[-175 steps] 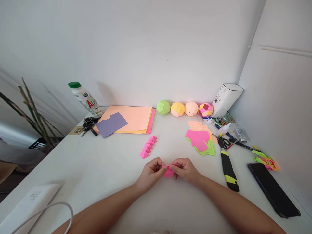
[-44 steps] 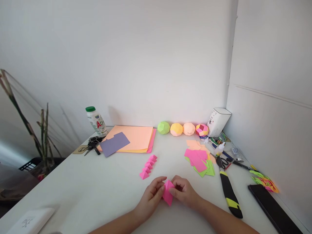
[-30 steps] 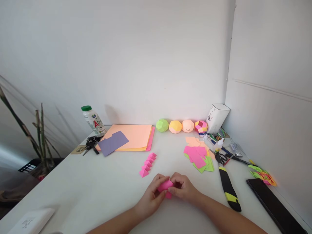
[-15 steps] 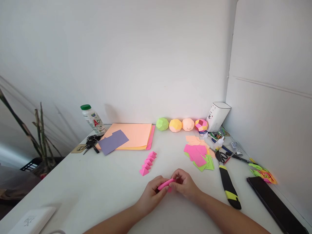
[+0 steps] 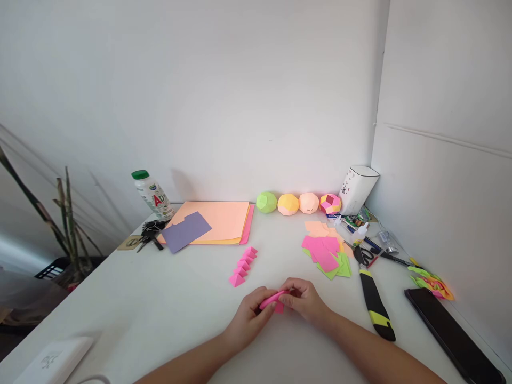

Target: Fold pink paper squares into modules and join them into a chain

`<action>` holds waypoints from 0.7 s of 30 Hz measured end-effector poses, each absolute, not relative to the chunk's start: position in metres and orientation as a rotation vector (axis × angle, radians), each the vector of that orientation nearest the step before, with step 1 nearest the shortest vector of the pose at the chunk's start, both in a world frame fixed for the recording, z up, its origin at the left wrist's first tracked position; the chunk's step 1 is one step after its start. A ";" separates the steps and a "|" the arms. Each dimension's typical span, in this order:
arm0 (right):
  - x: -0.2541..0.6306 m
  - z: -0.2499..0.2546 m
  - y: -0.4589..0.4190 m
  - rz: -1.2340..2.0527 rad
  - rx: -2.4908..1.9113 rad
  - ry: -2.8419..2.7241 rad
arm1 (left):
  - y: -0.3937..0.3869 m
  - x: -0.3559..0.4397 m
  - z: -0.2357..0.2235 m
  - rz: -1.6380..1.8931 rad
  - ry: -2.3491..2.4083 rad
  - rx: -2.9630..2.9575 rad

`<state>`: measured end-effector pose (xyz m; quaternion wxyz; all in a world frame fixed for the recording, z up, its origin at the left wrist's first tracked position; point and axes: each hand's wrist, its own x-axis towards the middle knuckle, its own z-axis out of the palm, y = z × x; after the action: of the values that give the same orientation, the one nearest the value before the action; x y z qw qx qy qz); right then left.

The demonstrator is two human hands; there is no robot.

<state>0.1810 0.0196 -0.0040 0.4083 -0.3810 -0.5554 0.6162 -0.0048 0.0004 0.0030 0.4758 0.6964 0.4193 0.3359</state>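
A folded piece of pink paper [image 5: 271,300] is pinched between both hands, low in the middle of the view. My left hand [image 5: 251,314] grips its left end with thumb and fingers. At the other end, my right hand [image 5: 306,301] pinches it, thumb in front. A flap of the paper hangs below the fingertips; the fingers cover part of the rest. Just beyond my left hand stands a slanting row of folded pink paper pieces [image 5: 239,276], set close together on the white table [image 5: 160,320].
Pink, green and peach paper slips [image 5: 326,253] lie to the right, near a black-and-yellow cutter [image 5: 376,304] and scissors. Several paper balls [image 5: 288,204] line the wall. Coloured sheets [image 5: 224,221] and a white bottle [image 5: 154,197] sit back left. A black case [image 5: 452,333] lies far right.
The pink paper has turned slightly in my fingers, and more of its hanging flap shows. Both hands stay in nearly the same place.
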 end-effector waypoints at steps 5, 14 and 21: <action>0.182 -0.007 0.021 1.539 -0.973 -1.411 | 0.001 -0.005 0.004 0.826 1.021 1.705; 0.181 -0.005 0.020 1.495 -1.018 -1.441 | 0.001 -0.006 0.000 0.810 1.022 1.725; 0.181 -0.006 0.020 1.501 -1.009 -1.448 | 0.000 -0.005 0.004 0.784 1.019 1.723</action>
<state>0.1812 0.0201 -0.0060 0.4008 -0.3989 -0.5725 0.5937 -0.0047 0.0004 0.0038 0.4757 0.7050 0.4168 0.3208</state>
